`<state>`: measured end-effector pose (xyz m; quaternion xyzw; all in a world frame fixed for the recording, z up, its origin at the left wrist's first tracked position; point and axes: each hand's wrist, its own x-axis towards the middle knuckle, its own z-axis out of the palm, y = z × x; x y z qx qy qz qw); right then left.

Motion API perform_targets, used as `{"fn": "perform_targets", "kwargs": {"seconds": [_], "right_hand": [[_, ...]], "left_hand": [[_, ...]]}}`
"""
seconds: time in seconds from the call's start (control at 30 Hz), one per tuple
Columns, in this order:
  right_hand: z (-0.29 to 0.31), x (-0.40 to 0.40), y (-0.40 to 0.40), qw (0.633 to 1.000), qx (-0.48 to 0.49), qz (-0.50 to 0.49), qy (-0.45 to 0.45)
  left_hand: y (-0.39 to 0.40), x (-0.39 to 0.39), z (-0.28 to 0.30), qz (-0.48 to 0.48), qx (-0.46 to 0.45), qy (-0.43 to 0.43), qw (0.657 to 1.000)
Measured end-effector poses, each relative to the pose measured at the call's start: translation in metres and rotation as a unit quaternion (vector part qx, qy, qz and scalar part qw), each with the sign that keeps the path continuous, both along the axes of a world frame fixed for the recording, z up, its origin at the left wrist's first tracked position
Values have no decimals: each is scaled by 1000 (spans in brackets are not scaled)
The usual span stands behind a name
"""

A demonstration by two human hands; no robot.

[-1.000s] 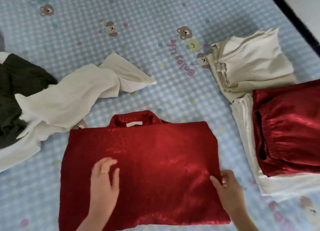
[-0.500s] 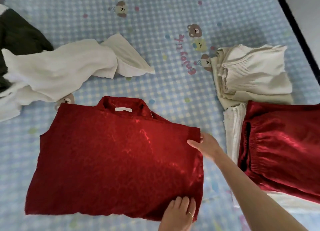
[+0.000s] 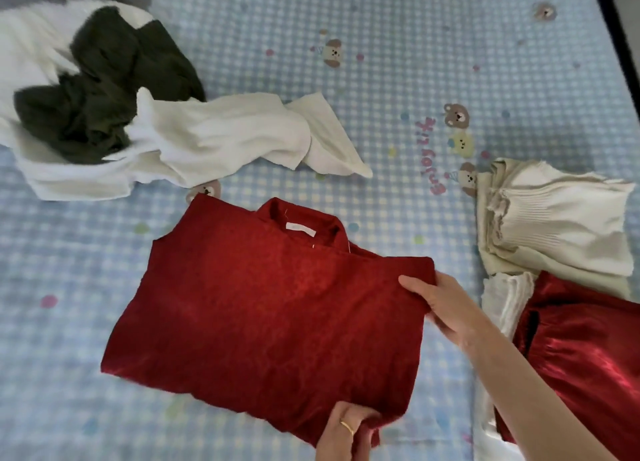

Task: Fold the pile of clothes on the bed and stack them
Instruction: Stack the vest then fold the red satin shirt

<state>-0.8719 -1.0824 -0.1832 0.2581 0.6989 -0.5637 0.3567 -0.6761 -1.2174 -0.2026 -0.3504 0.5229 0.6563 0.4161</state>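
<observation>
Two hands hold one shiny red satin top (image 3: 277,308), folded into a flat wide shape on the soft blue checked bed sheet with little bears (image 3: 450,62). The right hand (image 3: 446,304) pinches the top's far right corner, thumb on the cloth. The left hand (image 3: 346,433), with a gold ring, curls round the top's near right corner. Right of the top sit three folded things: a ribbed cream knit (image 3: 561,225), shiny red satin trousers (image 3: 588,356) and a white cloth (image 3: 505,298) under them. Left of and behind the top lies a loose heap: one fluffy white garment (image 3: 221,138) and one dark green garment (image 3: 104,83).
</observation>
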Motion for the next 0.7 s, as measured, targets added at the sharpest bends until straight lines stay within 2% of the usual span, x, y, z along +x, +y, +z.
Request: {"fn": "perform_targets", "kwargs": {"seconds": [0.03, 0.17, 0.23, 0.3, 0.4, 0.57, 0.63, 0.7], "right_hand": [[8, -6, -19, 1000, -23, -1, 4], [24, -26, -104, 997, -61, 29, 25], [20, -31, -151, 996, -71, 43, 18], [10, -34, -198, 996, -70, 49, 8], [-11, -35, -261, 996, -44, 77, 9], [-43, -33, -357, 991, -46, 128, 6], [-53, -30, -382, 983, -39, 179, 14], [-63, -29, -384, 954, 55, 268, 119]], "left_hand": [[-25, -3, 5, 36, -5, -8, 999], [-101, -11, 20, 113, -132, 37, 984], [-134, -1, 29, 237, -241, 107, 935], [-164, 12, 28, 292, -273, 144, 905], [-216, 7, 13, 363, -297, 138, 872], [-287, 12, -22, 380, -330, 81, 860], [-312, 16, -36, 348, -365, 44, 863], [-327, 23, -46, 283, -412, 26, 865]]}}
